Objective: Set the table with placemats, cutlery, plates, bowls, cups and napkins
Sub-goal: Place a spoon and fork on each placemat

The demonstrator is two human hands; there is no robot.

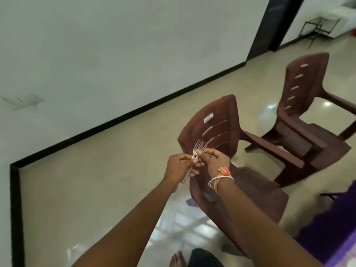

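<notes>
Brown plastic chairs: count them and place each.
2. One brown plastic chair stands at centre frame, nearest the camera; the other chair stands beyond it, to the right. Others may be out of frame.

Even indoor light, floor (169, 228) glare, blurred edges.
</notes>
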